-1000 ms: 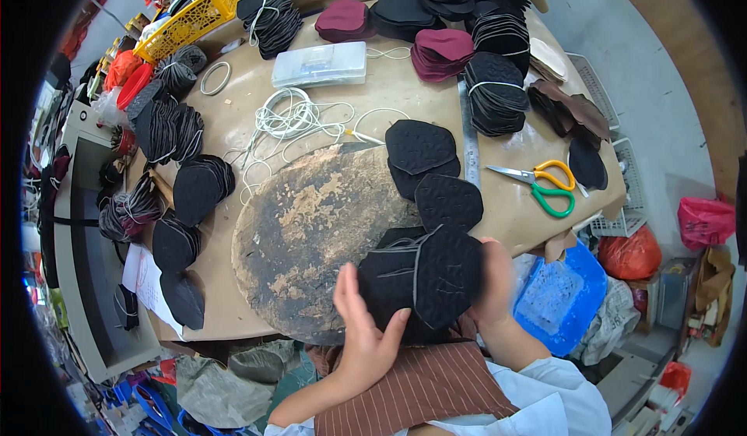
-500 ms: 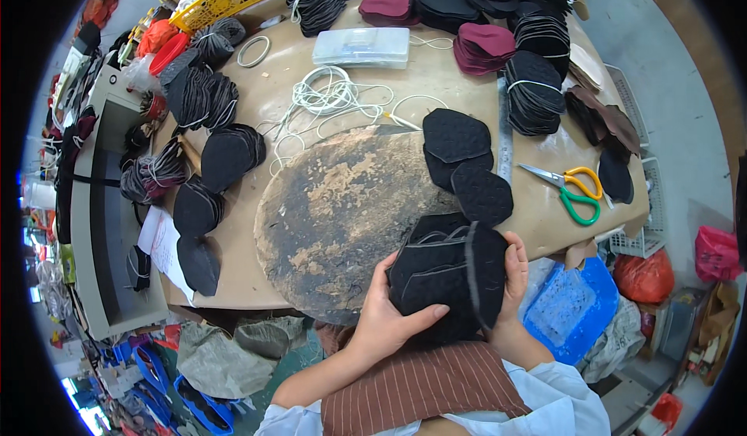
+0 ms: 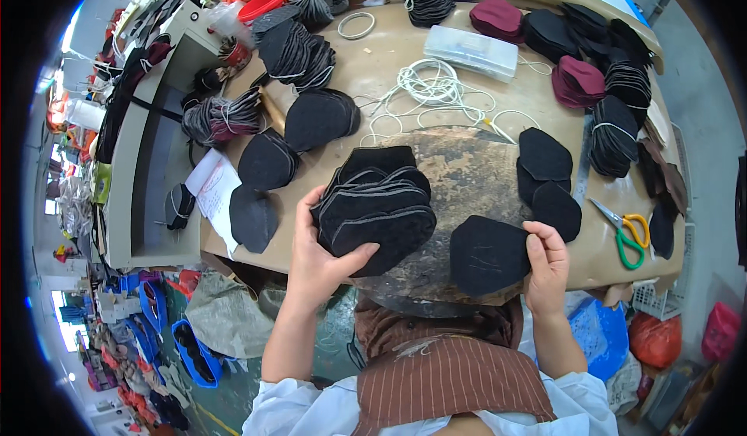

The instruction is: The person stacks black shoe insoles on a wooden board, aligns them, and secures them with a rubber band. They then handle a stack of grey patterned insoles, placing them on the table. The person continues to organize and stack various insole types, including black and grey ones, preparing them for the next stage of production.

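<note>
My left hand [image 3: 323, 253] grips a thick stack of black fabric pieces [image 3: 377, 210], thumb on top, its layers fanned with pale edges showing. Between the thumb and fingers of my right hand [image 3: 547, 261] is a single black fabric piece [image 3: 489, 255] with faint light marks on its face. Both are held over the near part of a round, worn wooden block [image 3: 459, 171]. Just beyond my right hand, a few more black pieces [image 3: 545, 156] overlap at the block's right edge.
Scissors [image 3: 626, 233] with orange and green handles lie at the right. Tangled white cord [image 3: 428, 86] and a clear plastic box [image 3: 471, 52] are behind the block. Black stacks [image 3: 320, 118] line the left, near a paper sheet [image 3: 214, 195]. Maroon stacks [image 3: 577, 82] sit far right.
My hands have moved apart. The left carried the stack leftward, while the right holds one piece separated from it. The view has shifted, moving the table's things rightward in the picture.
</note>
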Tool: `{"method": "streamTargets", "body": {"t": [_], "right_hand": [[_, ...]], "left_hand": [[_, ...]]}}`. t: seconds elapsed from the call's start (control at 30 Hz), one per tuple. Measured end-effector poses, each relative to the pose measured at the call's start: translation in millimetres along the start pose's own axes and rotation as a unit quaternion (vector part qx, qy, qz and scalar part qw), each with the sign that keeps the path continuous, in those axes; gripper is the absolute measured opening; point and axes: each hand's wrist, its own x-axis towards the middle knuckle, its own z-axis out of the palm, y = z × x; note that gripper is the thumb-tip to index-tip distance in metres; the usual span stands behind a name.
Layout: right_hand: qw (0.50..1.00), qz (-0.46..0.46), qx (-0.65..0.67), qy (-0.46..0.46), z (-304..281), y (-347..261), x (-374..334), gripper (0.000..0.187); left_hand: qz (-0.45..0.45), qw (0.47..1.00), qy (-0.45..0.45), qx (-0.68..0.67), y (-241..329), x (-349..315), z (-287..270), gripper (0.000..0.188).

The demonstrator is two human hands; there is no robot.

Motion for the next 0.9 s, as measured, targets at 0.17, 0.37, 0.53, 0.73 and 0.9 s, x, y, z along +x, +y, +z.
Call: {"method": "streamTargets", "body": {"t": [0.17, 0.37, 0.53, 0.73, 0.9], "right_hand": [[0.863, -0.242, -0.431, -0.104, 7.0, -6.7, 7.8, 0.051], [0.783, -0.242, -0.437, -0.371, 64.7, -28.2, 47.9, 0.114], [0.789, -0.222, -0.335, -0.465, 99.4, -7.3, 99.8, 0.120], [0.733, -0.225, -0.334, -0.548, 117.9, -9.0, 112.0, 0.121], [0.692, -0.258, -0.354, -0.574, 122.8, -10.9, 100.3, 0.125]], "left_hand": [[0.178, 0.935, -0.031, 0.305, 0.8, 0.1, -11.6, 0.098], [0.201, 0.969, -0.112, 0.094, -53.0, -1.3, -3.5, 0.118], [0.143, 0.988, -0.055, 0.009, -65.6, 0.0, -8.8, 0.135], [0.186, 0.981, -0.019, 0.057, -80.2, -14.2, -6.9, 0.140], [0.198, 0.980, 0.011, 0.037, -90.3, -24.4, -3.9, 0.139]]}}
